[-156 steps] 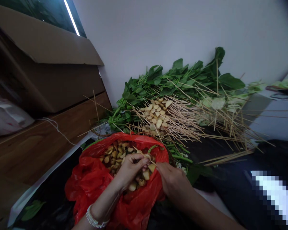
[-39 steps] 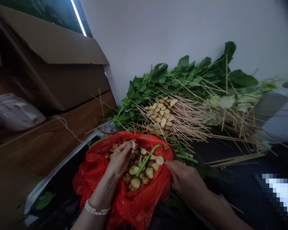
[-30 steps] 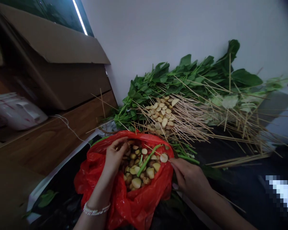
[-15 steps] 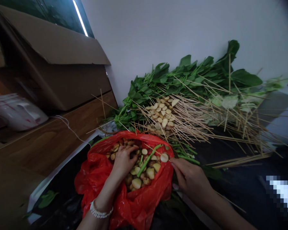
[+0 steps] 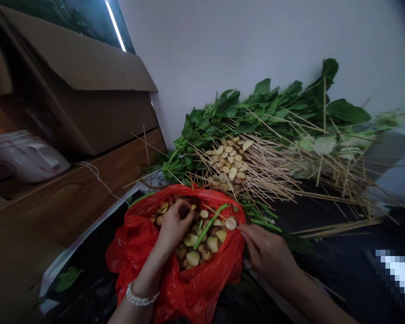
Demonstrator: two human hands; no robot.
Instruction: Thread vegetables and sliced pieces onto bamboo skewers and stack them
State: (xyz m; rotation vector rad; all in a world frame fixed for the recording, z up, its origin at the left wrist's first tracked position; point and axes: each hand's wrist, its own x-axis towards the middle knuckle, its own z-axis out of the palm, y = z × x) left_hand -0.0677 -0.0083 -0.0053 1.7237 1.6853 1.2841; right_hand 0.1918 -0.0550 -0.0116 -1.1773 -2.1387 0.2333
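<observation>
Blurred: white patch, pixelated, lower right corner
Cut off: red plastic bag, at the bottom edge
Hidden: skewer end, behind the right hand

A glossy red plastic bag held pale yellow chunks, some with brown skin, and one bright green stalk. Beyond it, cream slices lay among tan wooden skewers, with dark green leaves behind. A brown cardboard box stood beside a pale grey wall. A white beaded bracelet looped the left wrist.
</observation>
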